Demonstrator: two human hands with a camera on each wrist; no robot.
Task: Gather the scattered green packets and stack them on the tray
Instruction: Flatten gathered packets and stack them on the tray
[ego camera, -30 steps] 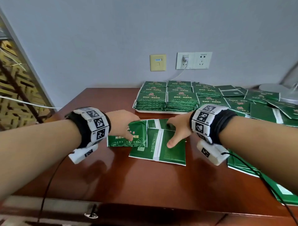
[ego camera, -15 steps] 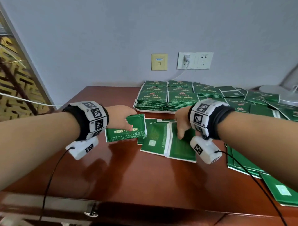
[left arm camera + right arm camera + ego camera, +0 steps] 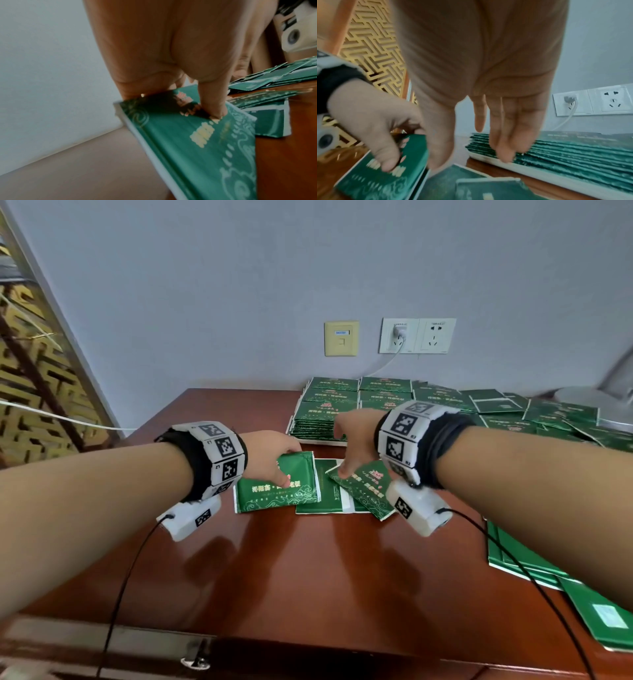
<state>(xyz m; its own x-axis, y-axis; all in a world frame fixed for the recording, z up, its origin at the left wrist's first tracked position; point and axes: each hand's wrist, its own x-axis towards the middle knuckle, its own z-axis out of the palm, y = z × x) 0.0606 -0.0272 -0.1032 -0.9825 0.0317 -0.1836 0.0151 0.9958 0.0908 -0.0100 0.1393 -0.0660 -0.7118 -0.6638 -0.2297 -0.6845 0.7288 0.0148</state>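
Observation:
My left hand (image 3: 274, 455) grips a thin stack of green packets (image 3: 277, 489), thumb (image 3: 211, 108) on the printed top and fingers underneath. Beside it lies a face-down packet (image 3: 318, 491) and a skewed face-up packet (image 3: 364, 489). My right hand (image 3: 354, 440) hovers over that face-up packet with straight fingers (image 3: 505, 135); only its thumb (image 3: 440, 142) touches the packet's corner. Just beyond the hands, a white tray (image 3: 318, 441) holds neat packet stacks (image 3: 573, 152).
Loose green packets (image 3: 548, 419) cover the table's back right, and more (image 3: 520, 556) lie along its right edge. A grey lamp base (image 3: 589, 402) stands at the far right. The wall has sockets (image 3: 416, 335) with a plugged cable. Bare brown tabletop (image 3: 325, 577) lies in front.
The right hand came off the face-down packets and straightened its fingers. One packet under it now lies printed side up and askew. The left hand kept its stack.

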